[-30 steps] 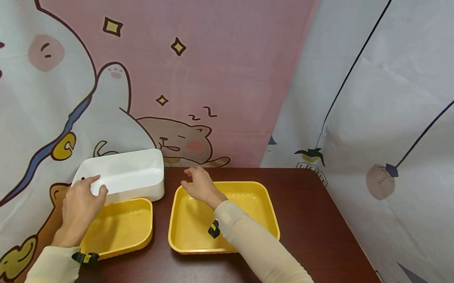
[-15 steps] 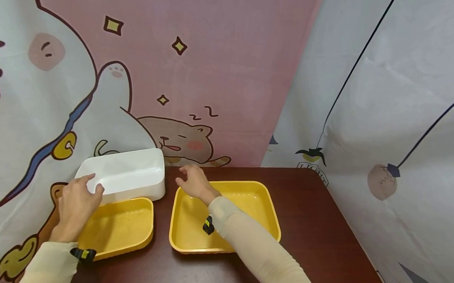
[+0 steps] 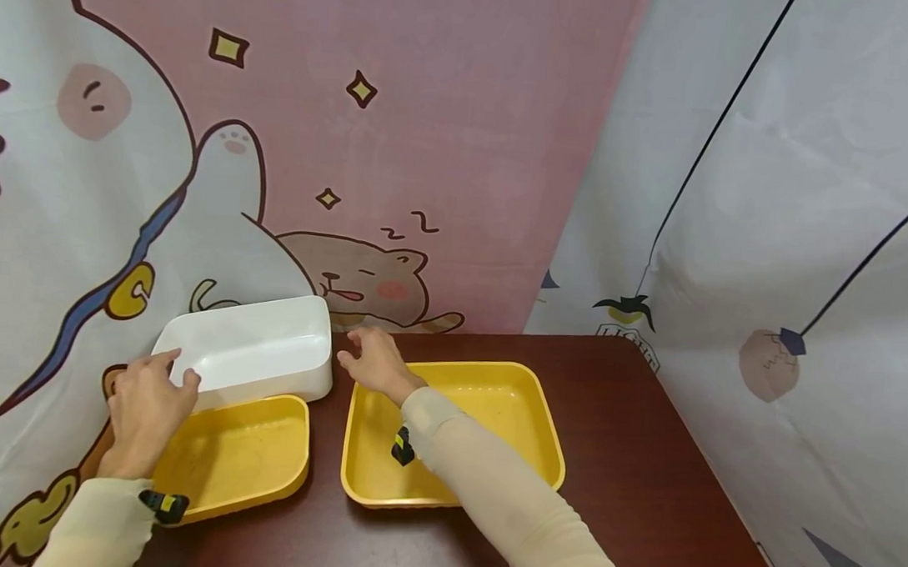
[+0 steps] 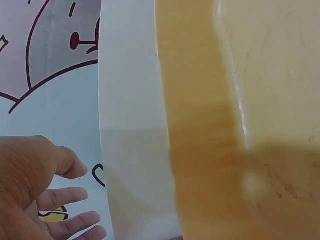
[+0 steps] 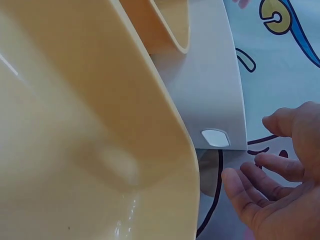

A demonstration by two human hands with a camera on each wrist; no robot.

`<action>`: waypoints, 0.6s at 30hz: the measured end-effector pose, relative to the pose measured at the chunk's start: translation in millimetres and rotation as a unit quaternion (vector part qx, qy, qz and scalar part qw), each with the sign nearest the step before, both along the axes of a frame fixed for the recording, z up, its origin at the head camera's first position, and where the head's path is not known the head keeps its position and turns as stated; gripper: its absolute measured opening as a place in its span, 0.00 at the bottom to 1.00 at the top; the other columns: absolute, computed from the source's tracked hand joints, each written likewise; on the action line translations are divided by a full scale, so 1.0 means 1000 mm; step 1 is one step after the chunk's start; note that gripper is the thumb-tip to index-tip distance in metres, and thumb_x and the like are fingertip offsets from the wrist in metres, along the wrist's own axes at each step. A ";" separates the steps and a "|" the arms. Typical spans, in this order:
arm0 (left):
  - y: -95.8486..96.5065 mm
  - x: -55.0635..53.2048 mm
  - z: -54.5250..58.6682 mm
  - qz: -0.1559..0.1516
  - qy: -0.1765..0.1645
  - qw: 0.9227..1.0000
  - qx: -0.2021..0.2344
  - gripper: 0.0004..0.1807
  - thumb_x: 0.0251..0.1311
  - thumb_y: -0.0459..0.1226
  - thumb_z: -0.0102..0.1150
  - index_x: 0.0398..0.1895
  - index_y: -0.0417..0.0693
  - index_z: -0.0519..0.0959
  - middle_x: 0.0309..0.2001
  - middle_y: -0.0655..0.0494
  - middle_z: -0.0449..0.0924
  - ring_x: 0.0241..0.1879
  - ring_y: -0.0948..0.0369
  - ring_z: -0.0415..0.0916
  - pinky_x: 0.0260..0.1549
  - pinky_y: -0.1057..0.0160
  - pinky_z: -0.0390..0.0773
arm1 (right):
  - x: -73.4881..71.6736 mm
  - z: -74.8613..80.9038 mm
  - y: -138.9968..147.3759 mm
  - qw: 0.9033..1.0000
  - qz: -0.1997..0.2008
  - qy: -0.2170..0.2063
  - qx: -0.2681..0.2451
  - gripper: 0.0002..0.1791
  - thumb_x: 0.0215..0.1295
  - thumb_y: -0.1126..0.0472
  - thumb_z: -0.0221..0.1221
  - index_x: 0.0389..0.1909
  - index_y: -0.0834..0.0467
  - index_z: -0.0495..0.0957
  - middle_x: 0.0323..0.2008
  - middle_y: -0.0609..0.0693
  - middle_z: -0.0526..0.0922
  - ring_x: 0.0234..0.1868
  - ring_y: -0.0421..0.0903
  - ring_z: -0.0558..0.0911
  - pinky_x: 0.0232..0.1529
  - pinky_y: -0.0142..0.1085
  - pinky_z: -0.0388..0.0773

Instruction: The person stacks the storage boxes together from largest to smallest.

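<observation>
A white rectangular box [image 3: 300, 382] stands at the back left of the table. My left hand [image 3: 145, 410] hovers by its left end, thumb and fingers spread and nothing between them. In front of the box lies a small yellow tray [image 3: 245, 451], partly covered by that hand in the head view. My right hand [image 3: 376, 364] hangs over the back left corner of a larger yellow tray [image 3: 495, 410], fingers loosely bent toward the box's right end. In the right wrist view that hand [image 5: 285, 187] holds nothing and is apart from the white box [image 5: 215, 100].
Both trays and the box sit on a dark red-brown table [image 3: 636, 457]. A pink cartoon-printed cloth [image 3: 466, 150] hangs right behind the table, and a white printed cloth [image 3: 838, 247] lines the right side. The right sleeve [image 3: 492, 485] crosses the larger tray.
My right hand has drifted left toward the white box's right end. The left hand has shifted slightly left and down. The box and trays stay in place.
</observation>
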State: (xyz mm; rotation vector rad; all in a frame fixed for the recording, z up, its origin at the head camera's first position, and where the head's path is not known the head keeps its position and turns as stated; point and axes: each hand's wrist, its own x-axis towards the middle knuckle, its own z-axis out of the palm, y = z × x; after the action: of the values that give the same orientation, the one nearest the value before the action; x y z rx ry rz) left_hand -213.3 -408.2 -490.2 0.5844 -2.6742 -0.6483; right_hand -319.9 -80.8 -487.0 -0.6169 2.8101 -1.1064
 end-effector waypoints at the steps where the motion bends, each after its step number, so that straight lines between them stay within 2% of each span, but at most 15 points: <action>1: -0.001 0.000 -0.001 0.002 -0.002 1.000 0.000 0.33 0.82 0.39 0.58 0.81 0.26 0.73 0.79 0.15 0.70 0.74 0.18 0.66 0.75 0.16 0.66 | -0.001 0.000 -0.002 1.000 -0.001 0.000 -0.001 0.27 0.88 0.51 0.67 0.78 0.59 0.82 0.70 0.55 0.88 0.68 0.51 0.86 0.74 0.42 0.87; 11: -0.011 -0.004 -0.002 0.015 -0.042 0.999 -0.006 0.35 0.82 0.40 0.56 0.83 0.25 0.70 0.79 0.13 0.66 0.74 0.18 0.63 0.74 0.15 0.66 | -0.002 -0.002 -0.022 1.000 -0.014 -0.027 -0.008 0.28 0.88 0.51 0.65 0.81 0.58 0.80 0.75 0.57 0.85 0.71 0.51 0.85 0.75 0.42 0.87; 18: -0.018 -0.007 -0.001 0.020 -0.068 0.997 0.005 0.36 0.82 0.40 0.55 0.85 0.25 0.67 0.77 0.11 0.63 0.75 0.19 0.60 0.76 0.16 0.65 | -0.004 -0.001 -0.035 1.000 -0.006 -0.009 0.004 0.30 0.88 0.51 0.65 0.82 0.61 0.78 0.78 0.58 0.84 0.78 0.53 0.82 0.83 0.44 0.81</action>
State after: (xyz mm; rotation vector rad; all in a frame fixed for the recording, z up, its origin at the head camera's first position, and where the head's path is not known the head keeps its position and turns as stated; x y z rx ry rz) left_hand -220.0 -426.5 -491.0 0.7071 -2.7768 -0.6323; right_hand -324.3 -116.1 -488.5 -0.5868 2.8059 -1.0977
